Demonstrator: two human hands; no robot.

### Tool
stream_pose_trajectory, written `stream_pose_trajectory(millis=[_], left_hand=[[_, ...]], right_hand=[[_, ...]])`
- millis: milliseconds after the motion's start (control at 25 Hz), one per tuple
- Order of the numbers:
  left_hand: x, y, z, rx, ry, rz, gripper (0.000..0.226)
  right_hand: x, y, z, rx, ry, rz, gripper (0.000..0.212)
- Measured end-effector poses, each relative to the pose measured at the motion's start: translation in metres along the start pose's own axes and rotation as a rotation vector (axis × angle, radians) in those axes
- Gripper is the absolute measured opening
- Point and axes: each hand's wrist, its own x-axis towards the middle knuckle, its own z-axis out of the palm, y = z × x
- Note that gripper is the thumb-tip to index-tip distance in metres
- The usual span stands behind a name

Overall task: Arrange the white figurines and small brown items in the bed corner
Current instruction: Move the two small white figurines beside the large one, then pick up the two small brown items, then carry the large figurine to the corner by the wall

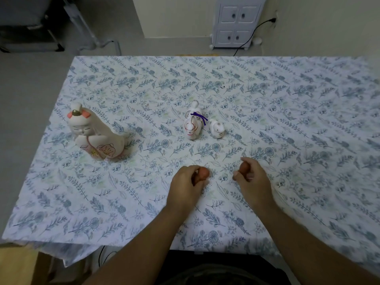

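On the floral bed sheet (287,120) a large white doll figurine (96,134) with pink flowers stands at the left. A white animal figurine with a purple cord (193,123) stands mid-bed, and a smaller white animal figurine (217,129) sits just to its right. My left hand (186,187) is closed around a small brown item (203,173) low over the sheet. My right hand (254,181) grips a second small brown item (244,168). Both hands are nearer to me than the two small figurines, a short gap between them.
The bed's left edge (47,128) drops to a grey floor. Beyond the far edge stand a small white cabinet (234,23) and a black cable (253,33) running to a wall socket. A wooden surface (16,264) shows at the bottom left.
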Motion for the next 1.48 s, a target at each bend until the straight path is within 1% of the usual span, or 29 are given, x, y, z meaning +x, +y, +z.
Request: stream_pose_trajectory(millis=[40,160,200,280,400,480,600,640,720,760,840,880,960,1040,1120,1200,1240,1280,1320,1400,1480], left_hand=[[0.0,0.003,-0.003,-0.05,0.015,-0.003,0.027],[0.003,0.011,-0.008,-0.156,0.068,-0.007,0.028],[0.005,0.013,-0.01,-0.186,0.075,-0.014,0.029],[0.009,0.011,-0.01,-0.217,0.069,-0.016,0.032],[0.009,0.003,-0.007,-0.193,0.047,0.005,0.034],[0.006,0.0,-0.006,-0.183,0.039,0.019,0.034],[0.007,-0.002,-0.007,-0.181,0.012,0.035,0.036],[0.007,-0.001,-0.008,-0.178,-0.001,0.032,0.037],[0.004,-0.001,-0.015,-0.148,-0.013,0.026,0.041],[0.0,-0.002,-0.02,-0.121,-0.001,0.033,0.043],[-0.009,-0.009,-0.038,-0.074,0.078,0.053,0.046],[-0.015,-0.014,-0.05,-0.062,0.131,0.067,0.047],[-0.025,-0.026,-0.083,-0.048,0.249,0.076,0.049],[-0.034,-0.039,-0.121,-0.034,0.378,0.057,0.048],[-0.041,-0.053,-0.163,-0.013,0.534,0.06,0.044],[-0.039,-0.066,-0.201,-0.022,0.667,0.054,0.043],[-0.034,-0.073,-0.218,-0.039,0.7,0.032,0.046],[-0.027,-0.079,-0.232,-0.067,0.69,0.001,0.051],[-0.018,-0.086,-0.245,-0.099,0.641,-0.031,0.058],[0.001,-0.094,-0.257,-0.157,0.486,-0.059,0.068],[0.013,-0.099,-0.262,-0.251,0.361,-0.043,0.065]], right_hand=[[0.0,-0.002,0.002,0.025,-0.029,-0.031,0.045],[-0.004,-0.015,0.01,0.086,-0.117,-0.1,0.058],[-0.004,-0.018,0.013,0.087,-0.129,-0.11,0.058],[-0.002,-0.017,0.019,0.078,-0.135,-0.139,0.049],[-0.003,-0.011,0.022,0.044,-0.17,-0.165,0.033],[-0.001,-0.005,0.022,0.028,-0.18,-0.175,0.032],[0.0,-0.005,0.021,0.005,-0.231,-0.185,0.038],[-0.001,-0.005,0.021,-0.018,-0.233,-0.201,0.045],[-0.008,-0.013,0.019,-0.106,-0.177,-0.262,0.061],[-0.013,-0.02,0.018,-0.159,-0.111,-0.33,0.062],[-0.022,-0.04,0.023,-0.257,0.024,-0.546,0.052],[-0.025,-0.051,0.03,-0.284,0.044,-0.637,0.046],[-0.028,-0.081,0.055,-0.307,-0.009,-0.74,0.043],[-0.031,-0.111,0.088,-0.303,-0.097,-0.785,0.046],[-0.036,-0.143,0.123,-0.295,-0.198,-0.79,0.052],[-0.038,-0.174,0.157,-0.288,-0.299,-0.723,0.061],[-0.039,-0.191,0.171,-0.276,-0.338,-0.685,0.066],[-0.039,-0.208,0.184,-0.246,-0.378,-0.641,0.07],[-0.038,-0.224,0.196,-0.181,-0.429,-0.6,0.072],[-0.031,-0.242,0.216,-0.021,-0.537,-0.542,0.068],[-0.025,-0.244,0.229,0.115,-0.588,-0.483,0.066]])
